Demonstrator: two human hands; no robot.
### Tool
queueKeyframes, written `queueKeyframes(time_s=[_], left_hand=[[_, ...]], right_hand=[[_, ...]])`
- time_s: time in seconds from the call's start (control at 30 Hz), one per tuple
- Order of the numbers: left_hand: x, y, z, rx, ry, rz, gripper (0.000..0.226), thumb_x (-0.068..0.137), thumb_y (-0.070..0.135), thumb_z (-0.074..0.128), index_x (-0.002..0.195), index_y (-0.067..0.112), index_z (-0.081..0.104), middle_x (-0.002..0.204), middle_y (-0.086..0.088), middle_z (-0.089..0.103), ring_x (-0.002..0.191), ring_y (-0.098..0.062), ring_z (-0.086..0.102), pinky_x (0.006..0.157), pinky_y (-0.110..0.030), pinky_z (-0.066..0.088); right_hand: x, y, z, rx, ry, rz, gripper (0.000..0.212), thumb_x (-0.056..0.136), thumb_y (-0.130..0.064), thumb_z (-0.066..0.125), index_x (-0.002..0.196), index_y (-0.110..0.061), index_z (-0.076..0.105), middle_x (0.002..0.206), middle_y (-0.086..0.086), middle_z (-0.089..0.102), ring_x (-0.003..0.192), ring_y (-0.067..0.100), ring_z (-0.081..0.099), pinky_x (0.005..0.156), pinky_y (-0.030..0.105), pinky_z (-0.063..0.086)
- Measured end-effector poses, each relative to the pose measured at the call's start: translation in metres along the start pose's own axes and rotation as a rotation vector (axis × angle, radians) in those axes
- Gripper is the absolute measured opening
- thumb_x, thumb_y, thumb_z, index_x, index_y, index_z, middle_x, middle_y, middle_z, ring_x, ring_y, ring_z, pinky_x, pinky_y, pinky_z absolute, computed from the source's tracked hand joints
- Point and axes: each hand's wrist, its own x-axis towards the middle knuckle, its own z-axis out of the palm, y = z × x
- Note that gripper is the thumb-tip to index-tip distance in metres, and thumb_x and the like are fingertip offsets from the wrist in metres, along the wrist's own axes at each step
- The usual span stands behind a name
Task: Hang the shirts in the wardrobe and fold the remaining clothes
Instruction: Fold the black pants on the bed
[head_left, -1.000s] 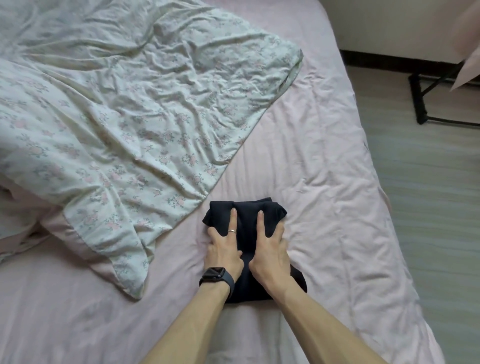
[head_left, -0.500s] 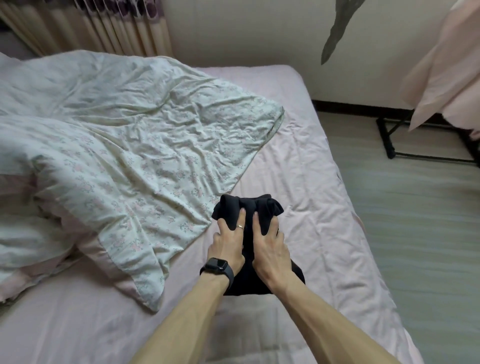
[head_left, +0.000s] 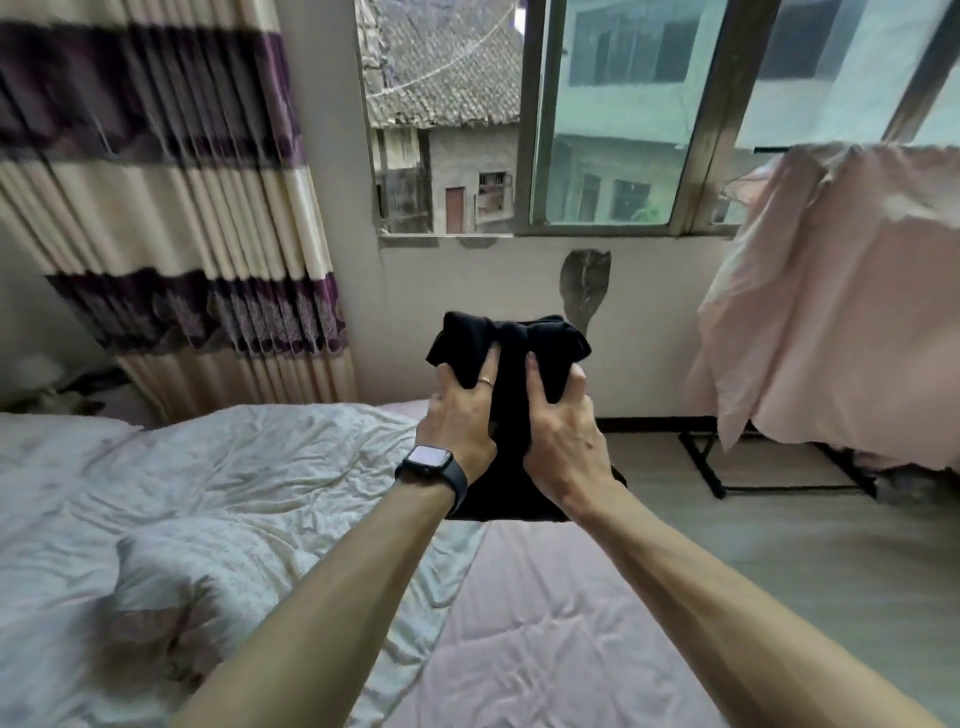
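Observation:
A folded black garment is up in the air in front of me, above the far end of the bed. My left hand grips its left side, with a ring on one finger and a dark watch on the wrist. My right hand grips its right side, thumb over the front. The garment's lower edge hangs between my wrists. Its underside is hidden.
A bed with a pink sheet lies below, a floral duvet crumpled on its left. A striped curtain hangs at left, a window ahead. A black rack draped with pink cloth stands at right on the floor.
Both hands went from pressing the black garment flat on the bed to gripping it and lifting it off the sheet. My view has swung up toward the window.

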Motion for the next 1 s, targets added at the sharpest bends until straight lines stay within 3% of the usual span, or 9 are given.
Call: queueKeyframes(time_s=[0.23, 0.4, 0.57, 0.77, 0.83, 0.93, 1.0], left_hand=[[0.008, 0.077, -0.118, 0.069, 0.190, 0.067, 0.102, 0.090, 0.014, 0.062, 0.153, 0.049, -0.009, 0.128, -0.014, 0.023, 0.090, -0.043, 0.062, 0.087, -0.050, 0.055], [0.007, 0.123, -0.162, 0.118, 0.297, 0.057, 0.097, 0.094, 0.022, 0.064, 0.156, 0.045, -0.007, 0.138, -0.018, 0.022, 0.094, -0.043, 0.063, 0.086, -0.049, 0.055], [0.000, 0.150, -0.186, 0.147, 0.377, 0.040, 0.097, 0.094, 0.023, 0.064, 0.156, 0.044, -0.007, 0.144, -0.020, 0.018, 0.089, -0.042, 0.063, 0.075, -0.042, 0.054], [-0.047, 0.139, -0.212, 0.238, 0.508, -0.110, 0.095, 0.094, 0.021, 0.064, 0.157, 0.040, -0.004, 0.143, -0.024, 0.021, 0.052, -0.020, 0.037, 0.061, -0.034, 0.045], [-0.066, 0.120, -0.214, 0.238, 0.507, -0.156, 0.097, 0.092, 0.020, 0.065, 0.158, 0.038, -0.005, 0.141, -0.025, 0.022, 0.053, -0.020, 0.040, 0.065, -0.036, 0.050], [-0.115, 0.079, -0.232, 0.297, 0.539, -0.292, 0.101, 0.088, 0.017, 0.067, 0.157, 0.040, -0.003, 0.138, -0.022, 0.022, 0.075, -0.034, 0.058, 0.079, -0.041, 0.055], [-0.159, 0.055, -0.254, 0.368, 0.550, -0.402, 0.101, 0.089, 0.018, 0.066, 0.157, 0.044, -0.004, 0.141, -0.022, 0.022, 0.081, -0.040, 0.061, 0.073, -0.042, 0.055]], right_hand=[[0.041, -0.011, -0.133, 0.005, 0.170, -0.067, 0.093, 0.087, -0.014, 0.063, 0.160, -0.026, 0.006, 0.145, 0.023, 0.019, 0.109, 0.048, 0.052, 0.078, 0.052, 0.057], [0.057, -0.002, -0.196, 0.019, 0.236, -0.141, 0.094, 0.087, -0.018, 0.066, 0.160, -0.027, 0.006, 0.148, 0.025, 0.017, 0.111, 0.047, 0.050, 0.082, 0.054, 0.056], [0.063, 0.003, -0.238, 0.030, 0.256, -0.210, 0.094, 0.088, -0.016, 0.063, 0.160, -0.029, 0.005, 0.149, 0.024, 0.017, 0.116, 0.046, 0.048, 0.082, 0.053, 0.055], [0.051, -0.028, -0.245, 0.162, 0.219, -0.400, 0.093, 0.088, -0.016, 0.063, 0.160, -0.026, 0.006, 0.145, 0.026, 0.022, 0.110, 0.048, 0.049, 0.086, 0.051, 0.053], [0.042, -0.048, -0.232, 0.175, 0.207, -0.441, 0.094, 0.086, -0.014, 0.064, 0.160, -0.026, 0.006, 0.144, 0.026, 0.022, 0.108, 0.048, 0.050, 0.083, 0.052, 0.054], [0.017, -0.100, -0.218, 0.269, 0.171, -0.593, 0.096, 0.086, -0.013, 0.067, 0.161, -0.024, 0.007, 0.146, 0.027, 0.021, 0.109, 0.049, 0.050, 0.080, 0.053, 0.056], [-0.007, -0.146, -0.211, 0.349, 0.158, -0.672, 0.097, 0.087, -0.016, 0.068, 0.161, -0.026, 0.006, 0.148, 0.026, 0.020, 0.111, 0.047, 0.051, 0.075, 0.049, 0.057]])
